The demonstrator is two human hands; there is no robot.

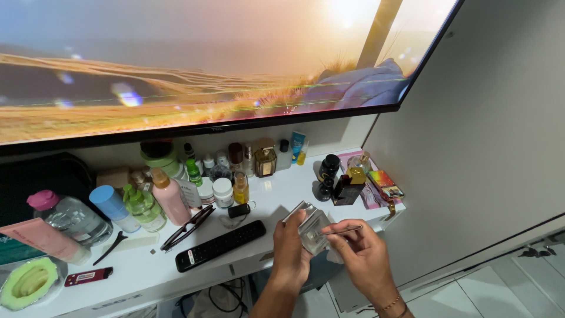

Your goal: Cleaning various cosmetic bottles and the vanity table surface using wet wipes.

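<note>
My left hand (pixel 291 250) grips a clear, square glass bottle (pixel 312 227) with a silvery top, held just above the front edge of the white shelf (pixel 147 274). My right hand (pixel 365 253) pinches a thin dark stick-like piece (pixel 344 229) whose tip rests at the bottle. Both hands are close together, to the right of a black remote control (pixel 220 245).
Many bottles and jars crowd the shelf's back, among them a pink bottle (pixel 169 197) and a dark perfume bottle (pixel 347 187). Black glasses (pixel 188 227), a red lighter (pixel 88 276) and a green dish (pixel 28 284) lie in front. A large screen (pixel 206 65) hangs above; a white wall stands right.
</note>
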